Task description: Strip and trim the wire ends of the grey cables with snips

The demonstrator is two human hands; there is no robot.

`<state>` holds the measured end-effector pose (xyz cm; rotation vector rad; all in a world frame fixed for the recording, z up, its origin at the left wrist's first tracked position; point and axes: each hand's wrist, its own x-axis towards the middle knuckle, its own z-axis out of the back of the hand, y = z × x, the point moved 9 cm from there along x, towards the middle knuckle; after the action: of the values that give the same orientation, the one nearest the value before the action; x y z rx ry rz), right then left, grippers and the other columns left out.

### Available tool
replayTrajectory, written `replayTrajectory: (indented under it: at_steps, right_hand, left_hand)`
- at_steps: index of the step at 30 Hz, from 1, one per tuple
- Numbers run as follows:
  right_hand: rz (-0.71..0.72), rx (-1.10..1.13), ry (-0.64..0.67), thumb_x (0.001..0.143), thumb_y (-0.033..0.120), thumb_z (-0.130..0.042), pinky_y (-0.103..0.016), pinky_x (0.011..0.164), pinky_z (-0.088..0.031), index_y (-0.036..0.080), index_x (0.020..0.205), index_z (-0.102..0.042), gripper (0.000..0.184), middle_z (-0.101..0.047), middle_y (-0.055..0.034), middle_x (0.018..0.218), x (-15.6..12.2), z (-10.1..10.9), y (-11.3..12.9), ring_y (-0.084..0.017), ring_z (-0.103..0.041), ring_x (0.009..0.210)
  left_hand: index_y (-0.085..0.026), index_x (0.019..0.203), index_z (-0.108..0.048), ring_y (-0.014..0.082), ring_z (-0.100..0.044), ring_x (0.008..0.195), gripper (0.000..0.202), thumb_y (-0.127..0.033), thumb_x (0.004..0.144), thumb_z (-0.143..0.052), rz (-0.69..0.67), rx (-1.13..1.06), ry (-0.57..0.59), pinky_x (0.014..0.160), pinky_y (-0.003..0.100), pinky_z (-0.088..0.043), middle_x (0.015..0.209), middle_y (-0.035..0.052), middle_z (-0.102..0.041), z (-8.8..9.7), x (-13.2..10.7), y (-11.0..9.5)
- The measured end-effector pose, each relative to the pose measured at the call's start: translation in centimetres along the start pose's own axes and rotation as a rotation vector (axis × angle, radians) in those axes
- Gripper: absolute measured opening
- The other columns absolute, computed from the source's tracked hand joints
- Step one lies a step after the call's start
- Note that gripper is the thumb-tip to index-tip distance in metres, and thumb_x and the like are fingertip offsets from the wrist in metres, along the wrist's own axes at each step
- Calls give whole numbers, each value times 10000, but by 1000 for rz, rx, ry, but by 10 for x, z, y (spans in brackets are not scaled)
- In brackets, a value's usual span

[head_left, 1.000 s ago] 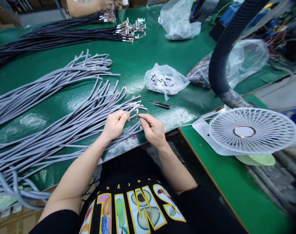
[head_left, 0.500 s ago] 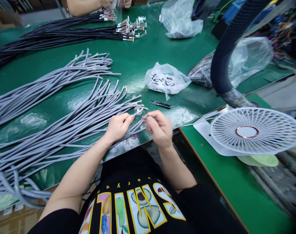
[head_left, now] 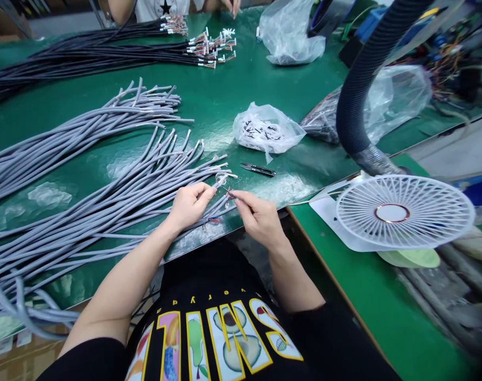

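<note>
My left hand (head_left: pixel 189 206) is closed, thumb and forefinger pinching the end of a grey cable just above the table edge. A small clear loop of film or fibre (head_left: pixel 220 179) shows beyond its fingertips. Opposite it, my right hand (head_left: pixel 260 216) is pinched on a thin dark wire that reaches toward the left fingertips. Red and blue wire ends (head_left: pixel 228 194) show between the hands; which cable they belong to I cannot tell. Many grey cables (head_left: pixel 117 198) lie to the left, under and beside the left hand. Thread snips (head_left: pixel 258 169) lie just beyond the hands.
A clear bag of small black and white parts (head_left: pixel 264 135) sits past the snips. Bundled black cables with white connectors (head_left: pixel 145 55) lie at the back, near another person's hand (head_left: pixel 232 6). A black hose (head_left: pixel 354 106) and a white fan (head_left: pixel 407 211) stand on the right.
My right hand has turned and its fingers have straightened into a pinch, with a thin dark wire now visible. My left hand stays almost in place. The other person's hands have moved right.
</note>
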<state>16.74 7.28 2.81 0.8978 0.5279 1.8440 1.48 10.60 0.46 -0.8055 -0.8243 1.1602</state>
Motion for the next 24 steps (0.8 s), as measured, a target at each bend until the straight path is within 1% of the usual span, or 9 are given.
replayTrajectory:
  at_steps: [4, 10, 14, 16, 18, 20, 22, 24]
  right_hand:
    - [-17, -2, 10, 924, 208, -478, -288, 843, -572, 203, 1105, -689, 278, -737, -57, 1093, 0, -4, -1, -189, -714, 960]
    - [-35, 1, 11, 927, 213, -474, -297, 871, -564, 204, 1112, -687, 282, -731, -60, 1110, 1, -7, -6, -194, -706, 988]
    - [-52, 19, 8, 923, 221, -483, -293, 852, -557, 204, 1095, -688, 267, -731, -62, 1098, 1, -9, -8, -191, -707, 963]
    - [-68, 62, -2, 921, 224, -485, -293, 824, -552, 196, 1085, -685, 260, -732, -67, 1073, 2, -9, -9, -186, -705, 924]
    - [-100, 128, -19, 920, 230, -484, -286, 763, -543, 186, 1066, -681, 249, -735, -64, 985, 4, -10, -12, -170, -694, 836]
    - [-151, 199, -38, 916, 243, -488, -270, 668, -516, 184, 1030, -679, 230, -711, -38, 834, 6, -12, -18, -142, -651, 699]
    - [-208, 287, -71, 905, 258, -502, -251, 574, -466, 184, 979, -675, 202, -637, -1, 681, 8, -15, -26, -112, -569, 572]
    - [-265, 401, -114, 892, 272, -520, -234, 513, -416, 182, 943, -660, 174, -559, 31, 591, 10, -21, -36, -92, -494, 499]
  left_hand:
    - [-145, 753, -664, 135, -581, 667, 337, -394, 887, -481, -11, 25, 0, 653, 238, -417, 694, 15, -668, -1, -1, 1]
    - [-148, 775, -672, 119, -542, 613, 336, -397, 898, -482, -41, 85, -2, 625, 237, -393, 660, 4, -640, -2, -3, -2]
    - [-147, 787, -674, 117, -540, 623, 330, -392, 901, -485, -45, 96, -1, 634, 238, -387, 675, 6, -641, -2, -4, -3]
    - [-148, 779, -670, 117, -538, 625, 331, -393, 902, -484, -44, 98, 6, 633, 236, -385, 673, 6, -637, -2, -5, -4]
    - [-150, 761, -662, 116, -532, 621, 337, -394, 904, -480, -39, 106, 19, 634, 235, -387, 663, 5, -629, -3, -5, -4]
    - [-150, 754, -658, 115, -525, 612, 340, -396, 904, -478, -33, 113, 28, 633, 235, -386, 653, 3, -621, -4, -5, -4]
    - [-150, 764, -662, 113, -520, 607, 338, -397, 904, -478, -29, 117, 29, 631, 236, -381, 655, 3, -621, -4, -5, -4]
    - [-152, 774, -666, 111, -512, 597, 339, -401, 904, -478, -26, 123, 25, 621, 236, -374, 652, 1, -621, -4, -4, -2]
